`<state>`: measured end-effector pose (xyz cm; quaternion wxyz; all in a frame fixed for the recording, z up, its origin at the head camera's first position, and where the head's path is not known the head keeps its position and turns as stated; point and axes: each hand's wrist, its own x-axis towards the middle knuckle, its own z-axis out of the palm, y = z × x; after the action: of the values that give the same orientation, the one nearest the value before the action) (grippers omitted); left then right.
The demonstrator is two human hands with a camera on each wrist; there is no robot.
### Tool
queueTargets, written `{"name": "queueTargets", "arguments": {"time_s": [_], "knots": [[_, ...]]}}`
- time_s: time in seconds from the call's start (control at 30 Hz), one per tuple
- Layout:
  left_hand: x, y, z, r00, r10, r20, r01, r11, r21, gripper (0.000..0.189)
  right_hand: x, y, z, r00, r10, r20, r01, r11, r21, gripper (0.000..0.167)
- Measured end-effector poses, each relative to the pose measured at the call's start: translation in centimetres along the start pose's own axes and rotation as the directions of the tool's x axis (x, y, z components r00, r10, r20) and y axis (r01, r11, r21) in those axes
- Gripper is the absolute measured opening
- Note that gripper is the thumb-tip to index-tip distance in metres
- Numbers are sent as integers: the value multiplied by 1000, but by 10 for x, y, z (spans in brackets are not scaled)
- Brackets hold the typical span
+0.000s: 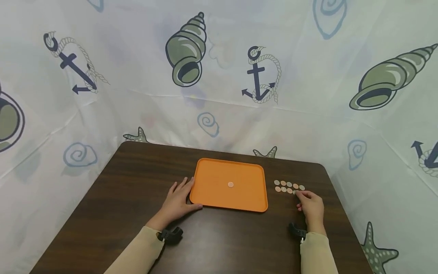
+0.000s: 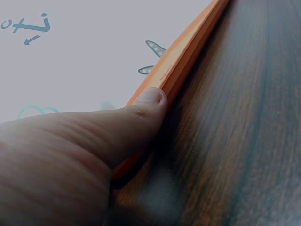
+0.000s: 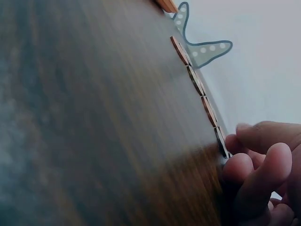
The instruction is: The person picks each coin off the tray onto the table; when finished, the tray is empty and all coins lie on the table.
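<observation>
An orange tray lies on the table with one small pale coin-like disc near its middle. My left hand rests at the tray's left front corner, fingers spread along the side. In the left wrist view its thumb lies against the tray's edge. Two rows of small discs, some pale and some copper-toned, lie right of the tray. My right hand pinches at the pale disc at the near row's right end; its fingertips partly cover that disc.
The dark wooden table carries everything. Behind it hangs a white cloth printed with shells, anchors and starfish. Each wrist wears a black band.
</observation>
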<state>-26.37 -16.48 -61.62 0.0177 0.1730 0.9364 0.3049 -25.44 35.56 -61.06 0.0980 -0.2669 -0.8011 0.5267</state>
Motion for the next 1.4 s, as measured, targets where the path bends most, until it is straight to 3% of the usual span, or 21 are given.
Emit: {"name": "queueTargets", "arguments": {"time_s": [0.27, 0.57, 0.77, 0.87, 1.0, 1.1, 1.17, 1.27, 1.4], "knots": [[2, -2, 2, 1000, 2, -8, -2, 1000, 8, 117, 0, 1, 1, 1000, -1, -13, 1, 999, 36, 35], [2, -1, 2, 1000, -1, -6, 1, 1000, 13, 117, 2, 5, -6, 998, 52, -20, -46, 969, 242, 44], [2, -2, 3, 1000, -4, -6, 4, 1000, 4, 117, -6, 1, -4, 999, 40, -26, -32, 967, 253, 45], [0, -3, 2, 1000, 0, -4, 0, 1000, -3, 117, -18, -8, 2, 999, 23, 29, -28, 977, 213, 42], [-1, -5, 2, 1000, 2, -2, -2, 1000, 1, 117, -34, -29, 21, 983, -34, 179, -1, 982, 191, 37], [-1, -6, 2, 1000, -2, -1, 2, 1000, 13, 117, -45, -51, 41, 943, -117, 312, 60, 981, 187, 34], [0, -5, 3, 1000, 1, -3, -1, 1000, 14, 117, -53, -65, 52, 896, -174, 409, 119, 980, 157, 34], [0, -3, 3, 1000, 10, -8, -10, 1000, 4, 117, -65, -81, 67, 795, -233, 559, 214, 972, 100, 34], [-1, -1, 1, 1000, 5, -8, -6, 1000, -9, 117, -76, -96, 81, 635, -262, 727, 380, 925, 2, 31]]}}
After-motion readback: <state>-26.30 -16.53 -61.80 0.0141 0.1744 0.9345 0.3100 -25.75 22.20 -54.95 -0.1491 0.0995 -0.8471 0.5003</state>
